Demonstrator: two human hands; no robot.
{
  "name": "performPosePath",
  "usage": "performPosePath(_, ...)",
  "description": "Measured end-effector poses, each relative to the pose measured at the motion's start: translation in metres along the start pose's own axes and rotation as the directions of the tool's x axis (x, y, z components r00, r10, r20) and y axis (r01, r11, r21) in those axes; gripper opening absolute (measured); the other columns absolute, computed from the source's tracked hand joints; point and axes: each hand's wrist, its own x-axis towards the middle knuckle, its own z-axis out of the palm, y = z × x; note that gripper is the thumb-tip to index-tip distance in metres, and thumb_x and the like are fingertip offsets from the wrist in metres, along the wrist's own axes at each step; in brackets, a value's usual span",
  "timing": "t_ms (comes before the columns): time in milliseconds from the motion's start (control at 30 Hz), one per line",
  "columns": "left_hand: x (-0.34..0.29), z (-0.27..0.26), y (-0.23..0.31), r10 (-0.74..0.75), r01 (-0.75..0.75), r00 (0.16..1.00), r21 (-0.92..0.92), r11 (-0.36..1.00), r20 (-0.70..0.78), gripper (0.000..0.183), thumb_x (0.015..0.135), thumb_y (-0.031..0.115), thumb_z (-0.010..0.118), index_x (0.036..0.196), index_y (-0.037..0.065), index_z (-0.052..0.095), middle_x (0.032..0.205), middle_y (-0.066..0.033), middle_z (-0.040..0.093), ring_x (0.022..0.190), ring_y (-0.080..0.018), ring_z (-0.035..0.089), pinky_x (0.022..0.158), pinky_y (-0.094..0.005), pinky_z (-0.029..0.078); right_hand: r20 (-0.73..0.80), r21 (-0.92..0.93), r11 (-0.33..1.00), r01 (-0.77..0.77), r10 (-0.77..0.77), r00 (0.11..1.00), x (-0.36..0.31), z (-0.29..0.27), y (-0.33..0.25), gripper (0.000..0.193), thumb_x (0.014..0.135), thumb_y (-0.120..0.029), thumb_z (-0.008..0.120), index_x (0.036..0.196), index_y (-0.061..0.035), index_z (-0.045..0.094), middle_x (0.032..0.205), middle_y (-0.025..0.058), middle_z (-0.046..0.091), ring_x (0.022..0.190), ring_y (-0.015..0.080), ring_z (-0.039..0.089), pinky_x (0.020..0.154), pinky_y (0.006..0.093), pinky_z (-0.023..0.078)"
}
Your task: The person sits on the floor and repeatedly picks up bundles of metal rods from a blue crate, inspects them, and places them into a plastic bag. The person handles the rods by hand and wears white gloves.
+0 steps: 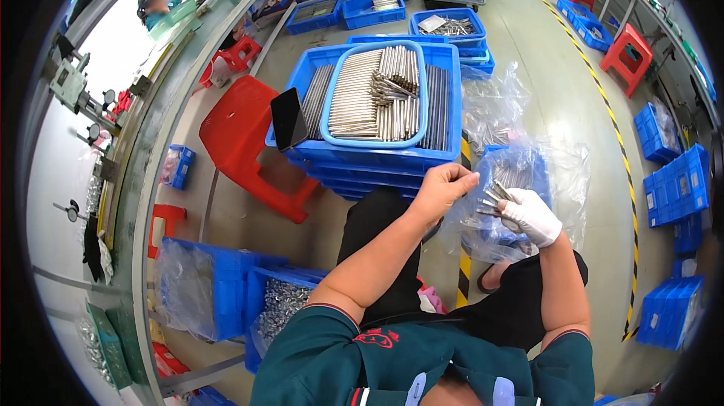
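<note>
My right hand [534, 217], in a white fingerless glove, is closed around several short metal rods [495, 196] whose ends fan out to the left. Just left of it, my bare left hand [445, 191] is raised with thumb and fingertips pinched together; whatever they may hold is too small to make out. Beneath both hands is a blue bin [520, 164] lined with clear plastic, with more thin metal pieces inside. Ahead of me, a light-blue tray [326, 115] full of shiny metal rods [358, 96] rests on a stack of blue crates [362, 157].
A black phone [289, 121] lies on the crate's left edge. Beside the stack stands a red stool [237, 123]. Bins of small metal parts [283, 304] are at my lower left. A long workbench [162, 142] runs along the left, with a person [157, 10] at its far end.
</note>
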Motion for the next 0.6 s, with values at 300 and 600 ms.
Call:
performPosePath(300, 0.009, -0.009, -0.028, -0.125, 0.116, 0.984, 0.078, 0.99, 0.127, 0.023, 0.082, 0.021, 0.07, 0.081, -0.001, 0.066, 0.074, -0.0009, 0.062, 0.066, -0.0066, 0.05, 0.061, -0.0237, 0.041, 0.025, -0.293, 0.942, 0.162, -0.161, 0.987, 0.033, 0.049, -0.076, 0.022, 0.079, -0.019, 0.067, 0.09, -0.0018, 0.057, 0.07, -0.0001, 0.051, 0.059, 0.0085, 0.045, 0.051, 0.0238, 0.037)
performPosePath(600, 0.011, -0.011, -0.034, -0.039, 0.02, 0.99, 0.136, 0.99, 0.134, 0.02, 0.083, 0.02, 0.068, 0.083, 0.001, 0.064, 0.074, 0.0003, 0.058, 0.069, -0.0073, 0.05, 0.063, -0.024, 0.041, 0.301, -0.847, 0.278, 0.452, -0.45, 0.841, 0.157, 0.125, -0.132, 0.025, 0.082, -0.024, 0.063, 0.088, -0.0008, 0.054, 0.075, 0.0189, 0.058, 0.07, 0.0347, 0.056, 0.067, 0.038, 0.045)
